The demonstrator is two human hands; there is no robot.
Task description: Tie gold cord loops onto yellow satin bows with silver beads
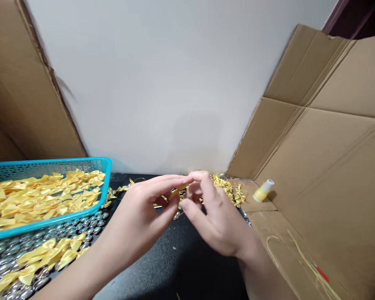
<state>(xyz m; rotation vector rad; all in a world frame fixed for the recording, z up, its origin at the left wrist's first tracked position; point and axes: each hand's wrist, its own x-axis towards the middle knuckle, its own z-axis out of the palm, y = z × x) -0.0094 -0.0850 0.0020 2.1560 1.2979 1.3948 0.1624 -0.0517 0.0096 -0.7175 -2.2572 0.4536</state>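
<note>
While the left hand [143,212] pinches a yellow ribbon piece [176,192] between thumb and fingers above the black tabletop [162,254], the right hand [217,216] curls close beside it; whether its fingers grip anything, I cannot tell. The ribbon is small and mostly covered by fingers, so a loosened pinch could let it twist or slip. If it dropped, it could be lost among the similar yellow bows [228,187] piled just behind the hands. The blue basket [108,183] of ribbon bows [50,196] stands to the left, beside loose silvery beads [93,223]; a sweeping forearm might scatter those. The thread spool [262,192] stands apart at right.
</note>
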